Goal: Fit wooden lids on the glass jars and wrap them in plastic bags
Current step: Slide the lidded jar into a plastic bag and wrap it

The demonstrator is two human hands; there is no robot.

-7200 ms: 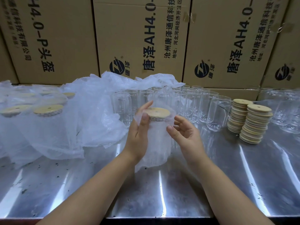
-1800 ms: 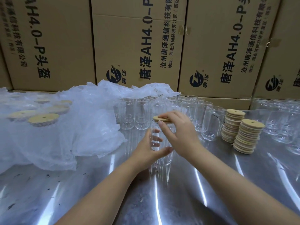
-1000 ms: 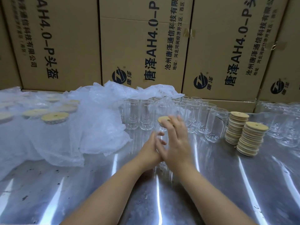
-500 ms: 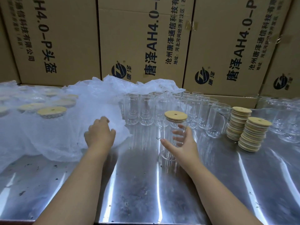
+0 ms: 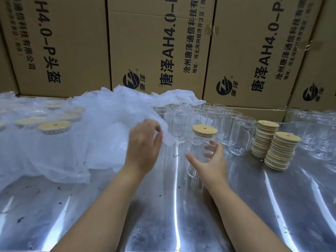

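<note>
A clear glass jar (image 5: 195, 151) with a round wooden lid (image 5: 205, 130) on top stands upright on the metal table. My right hand (image 5: 209, 160) wraps around its lower body, thumb on the left and fingers behind the glass. My left hand (image 5: 144, 144) pinches a thin translucent plastic bag (image 5: 166, 137) and lifts it off the heap of plastic bags (image 5: 91, 135) at the left, just left of the jar.
Wrapped, lidded jars (image 5: 54, 126) stand at the far left. A row of open glass jars (image 5: 225, 124) lines the back, more at the right (image 5: 320, 137). Two stacks of wooden lids (image 5: 276, 150) sit right of the jar. Cardboard boxes (image 5: 158, 48) wall the back.
My left hand has risen from the plastic heap and moved right toward the jar, pulling a bag up with it. My right hand keeps its hold on the lidded jar.
</note>
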